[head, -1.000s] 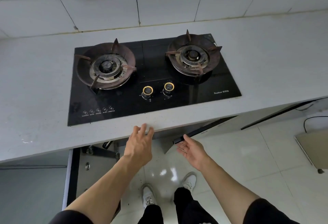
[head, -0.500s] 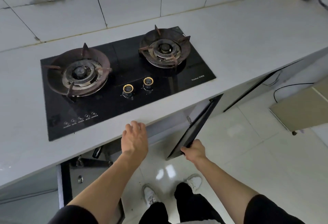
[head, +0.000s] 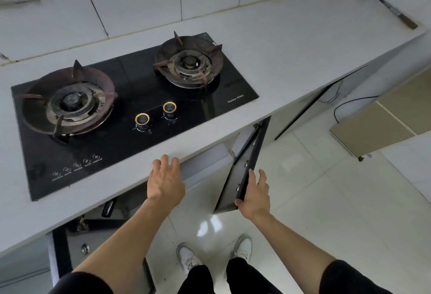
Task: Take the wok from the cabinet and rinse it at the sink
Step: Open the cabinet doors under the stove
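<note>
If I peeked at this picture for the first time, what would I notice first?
Probably the black gas stove set in the grey counter, with two rusty burner rings. Next, the right hand holding the edge of an open cabinet door below, while the left hand reaches toward the counter's front edge.

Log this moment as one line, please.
stage: opening cabinet | right hand: holds cabinet door edge | left hand: open at countertop edge | wok: unseen

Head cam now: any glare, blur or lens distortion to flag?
Head view: strong wide-angle bend, the countertop edge curves; a bright glare patch on the floor tiles between the shoes; soft, even daylight with faint shadows; the stove glass reflects dimly; both hands look sharp, with little motion blur; the cabinet interior under the counter is dark.
</note>
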`<action>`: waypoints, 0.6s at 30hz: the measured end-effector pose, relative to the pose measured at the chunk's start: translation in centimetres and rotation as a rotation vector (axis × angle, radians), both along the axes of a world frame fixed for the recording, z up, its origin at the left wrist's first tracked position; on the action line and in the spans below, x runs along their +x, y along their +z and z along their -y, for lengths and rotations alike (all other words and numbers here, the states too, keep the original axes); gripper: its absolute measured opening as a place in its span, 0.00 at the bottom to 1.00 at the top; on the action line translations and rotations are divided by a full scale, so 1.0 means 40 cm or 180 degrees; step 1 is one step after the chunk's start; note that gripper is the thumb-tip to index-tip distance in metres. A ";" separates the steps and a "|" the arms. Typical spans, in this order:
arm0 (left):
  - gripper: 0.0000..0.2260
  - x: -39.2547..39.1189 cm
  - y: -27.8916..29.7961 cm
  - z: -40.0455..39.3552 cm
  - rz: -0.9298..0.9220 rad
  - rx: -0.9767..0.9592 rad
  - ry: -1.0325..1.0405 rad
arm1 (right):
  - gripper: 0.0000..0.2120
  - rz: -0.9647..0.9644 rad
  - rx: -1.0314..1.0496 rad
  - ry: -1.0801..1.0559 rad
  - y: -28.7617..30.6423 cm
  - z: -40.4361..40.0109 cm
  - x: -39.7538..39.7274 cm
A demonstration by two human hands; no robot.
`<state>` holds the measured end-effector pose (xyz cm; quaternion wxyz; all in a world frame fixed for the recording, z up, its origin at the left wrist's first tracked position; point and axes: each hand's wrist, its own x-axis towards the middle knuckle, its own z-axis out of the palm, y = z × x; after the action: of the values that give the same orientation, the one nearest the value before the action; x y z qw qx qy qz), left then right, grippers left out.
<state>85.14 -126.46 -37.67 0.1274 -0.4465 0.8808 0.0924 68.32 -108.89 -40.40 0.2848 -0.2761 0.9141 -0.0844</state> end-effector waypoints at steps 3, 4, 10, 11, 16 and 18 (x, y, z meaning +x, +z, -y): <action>0.24 -0.011 -0.001 -0.014 0.0175 -0.0073 0.0038 | 0.48 -0.0168 0.0304 0.0269 -0.002 -0.025 -0.026; 0.25 -0.017 -0.001 -0.018 0.0216 -0.0089 0.0052 | 0.49 -0.0192 0.0366 0.0339 -0.002 -0.034 -0.035; 0.20 -0.058 0.004 -0.022 0.0021 -0.0047 0.0064 | 0.49 -0.0400 0.0367 0.0671 0.009 -0.091 -0.090; 0.21 -0.063 0.000 -0.022 -0.0153 -0.0024 -0.0037 | 0.49 -0.0477 0.0267 0.0755 0.008 -0.101 -0.096; 0.29 -0.101 -0.006 -0.029 -0.0353 -0.0073 -0.0452 | 0.46 -0.0707 0.0104 0.1036 -0.003 -0.131 -0.114; 0.28 -0.128 -0.002 -0.031 -0.0278 -0.0078 -0.0499 | 0.45 -0.0713 0.0084 0.1045 -0.003 -0.140 -0.124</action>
<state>80.01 -125.20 -37.77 0.0903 -0.3733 0.9188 0.0908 63.34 -103.29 -40.50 0.1948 -0.4253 0.8838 0.0063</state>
